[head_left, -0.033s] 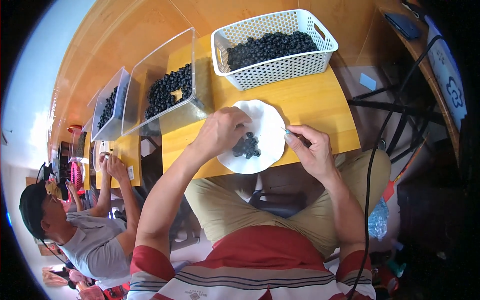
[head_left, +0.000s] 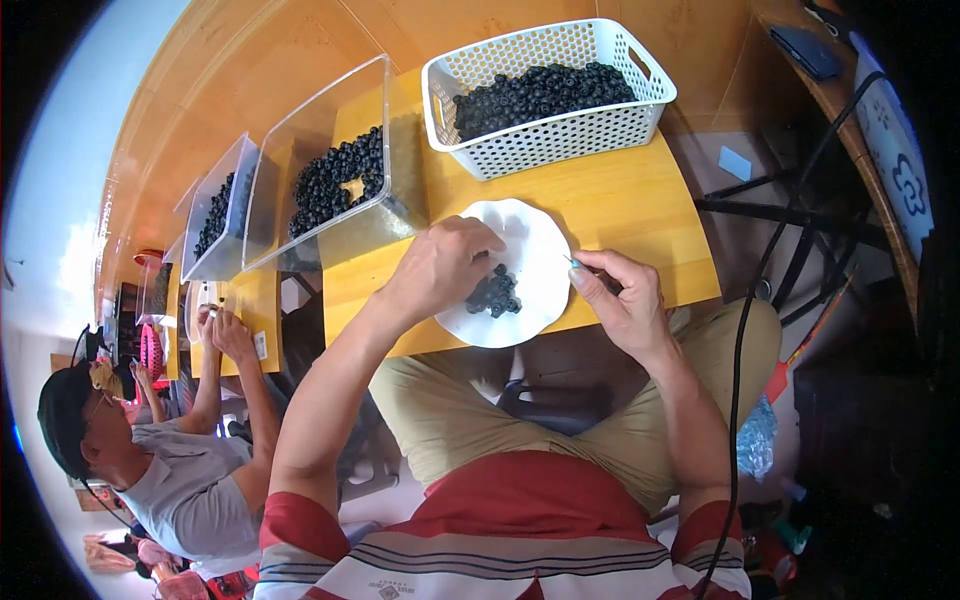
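Observation:
A white scalloped plate (head_left: 548, 285) lies near the table's front edge, with a small heap of dark round berry-like pieces (head_left: 495, 293) on its lower left. My left hand (head_left: 445, 260) hangs over the plate's left side, fingers curled inward; whatever they hold is hidden. At the plate's right rim, my right hand (head_left: 622, 295) is closed, thumb and forefinger pinching a small thin tool (head_left: 573, 262) with a bluish part. Its tip points toward the plate, too small to make out.
Behind the plate stands a white perforated basket (head_left: 560, 137) of the same dark pieces. Clear plastic bins (head_left: 395, 200) of them sit to the left. A co-worker (head_left: 190, 470) works at the far left. A black cable (head_left: 742, 400) hangs beside my right arm.

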